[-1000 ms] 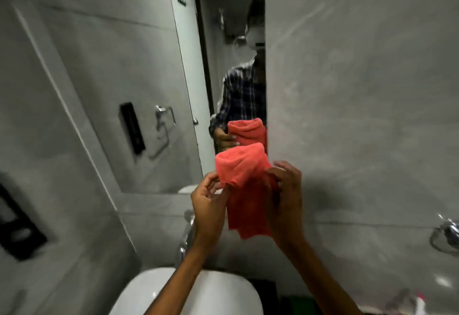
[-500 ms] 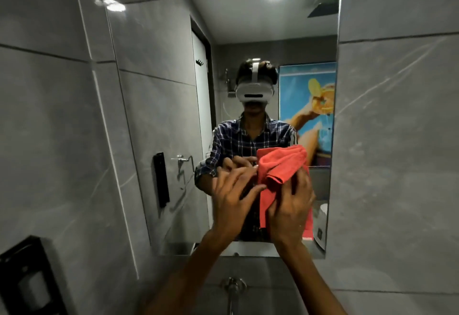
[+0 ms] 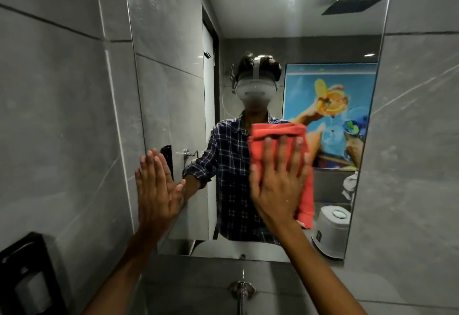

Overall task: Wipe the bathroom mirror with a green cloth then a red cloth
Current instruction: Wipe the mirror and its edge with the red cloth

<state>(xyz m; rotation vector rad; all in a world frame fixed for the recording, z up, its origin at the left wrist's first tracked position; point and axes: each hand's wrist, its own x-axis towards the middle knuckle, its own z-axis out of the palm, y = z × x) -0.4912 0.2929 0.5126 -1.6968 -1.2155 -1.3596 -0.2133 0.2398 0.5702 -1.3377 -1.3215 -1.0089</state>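
The bathroom mirror (image 3: 173,41) fills the wall ahead in a grey tiled surround. A folded red cloth (image 3: 273,133) lies flat against the glass at the centre right. My right hand (image 3: 278,185) is spread over it, fingers apart, pressing it to the mirror, with a strip of cloth hanging below my palm. My left hand (image 3: 156,190) rests flat and bare on the mirror's lower left edge, fingers together. No green cloth is in view.
A chrome tap (image 3: 242,290) sticks out of the wall below the mirror. A black holder (image 3: 27,280) is mounted on the left wall. The mirror reflects a person in a checked shirt, a door and a colourful poster.
Both hands were folding the red cloth in front of me. Now my right hand has pressed it flat onto the glass and my left hand has let go and moved left onto the mirror's edge.
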